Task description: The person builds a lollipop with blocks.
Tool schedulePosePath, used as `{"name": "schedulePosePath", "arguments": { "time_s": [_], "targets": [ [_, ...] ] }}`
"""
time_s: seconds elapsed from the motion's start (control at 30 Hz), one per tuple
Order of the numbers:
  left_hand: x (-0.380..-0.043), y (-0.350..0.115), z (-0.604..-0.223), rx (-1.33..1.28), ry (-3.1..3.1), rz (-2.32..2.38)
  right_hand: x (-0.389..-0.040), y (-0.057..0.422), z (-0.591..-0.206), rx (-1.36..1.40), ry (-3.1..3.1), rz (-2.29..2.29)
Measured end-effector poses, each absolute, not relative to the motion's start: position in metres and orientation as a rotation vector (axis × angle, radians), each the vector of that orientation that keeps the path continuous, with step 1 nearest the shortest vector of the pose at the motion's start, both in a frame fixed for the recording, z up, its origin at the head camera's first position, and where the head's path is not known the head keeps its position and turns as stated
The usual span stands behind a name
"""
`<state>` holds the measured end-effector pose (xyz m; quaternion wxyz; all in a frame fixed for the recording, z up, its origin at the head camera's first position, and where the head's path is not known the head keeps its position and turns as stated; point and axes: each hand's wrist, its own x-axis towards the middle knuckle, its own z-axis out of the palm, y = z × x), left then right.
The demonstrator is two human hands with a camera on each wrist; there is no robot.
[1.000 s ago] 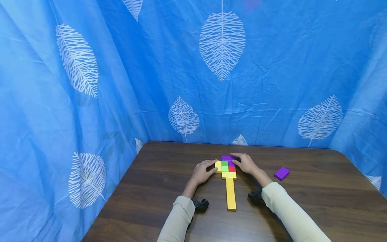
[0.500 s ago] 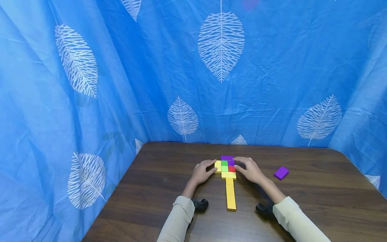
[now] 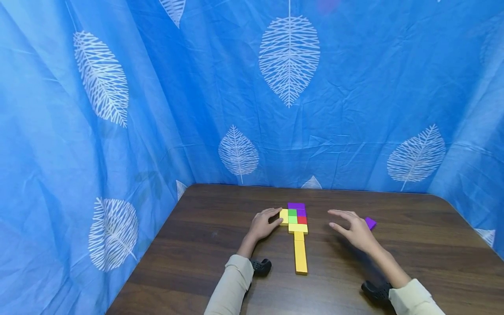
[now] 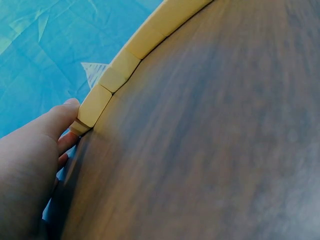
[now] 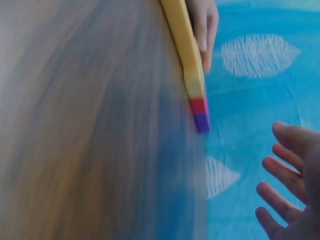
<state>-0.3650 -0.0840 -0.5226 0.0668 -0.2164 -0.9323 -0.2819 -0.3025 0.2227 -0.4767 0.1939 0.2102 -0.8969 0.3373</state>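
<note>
Flat coloured blocks lie joined in a paddle-like shape on the table. Purple blocks [image 3: 296, 205] form its far end, with green blocks [image 3: 292, 216] and a red block [image 3: 302, 220] below them. A crosswise yellow block [image 3: 298, 228] leads into a narrow yellow strip [image 3: 300, 257] towards me. My left hand [image 3: 263, 225] holds the yellow block [image 3: 284, 217] on the left side, thumb and fingers at its edges. To the right of the shape, my right hand [image 3: 356, 229] hovers with spread fingers, holding nothing. It partly hides a loose purple block [image 3: 370, 222].
The dark wooden table [image 3: 220, 253] ends at the back against a blue curtain [image 3: 346, 109] with white leaf prints. Black wrist devices, such as the left one [image 3: 261, 267], sit under both forearms.
My right hand has left the right side of the shape and moved right, towards the loose purple block, its fingers spreading. The left hand has stayed in place.
</note>
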Motion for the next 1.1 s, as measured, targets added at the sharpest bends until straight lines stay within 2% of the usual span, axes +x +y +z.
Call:
{"name": "schedulePosePath", "arguments": {
  "time_s": [0.4,1.1],
  "targets": [
    [-0.365,-0.084,-0.524,-0.656,-2.799,-0.856,-0.291,0.276,-0.486,0.324,-2.463,0.899],
    [-0.364,-0.083,-0.523,-0.645,-2.823,-0.847,-0.283,0.298,-0.503,-0.008,-2.711,0.784]
  ]
}}
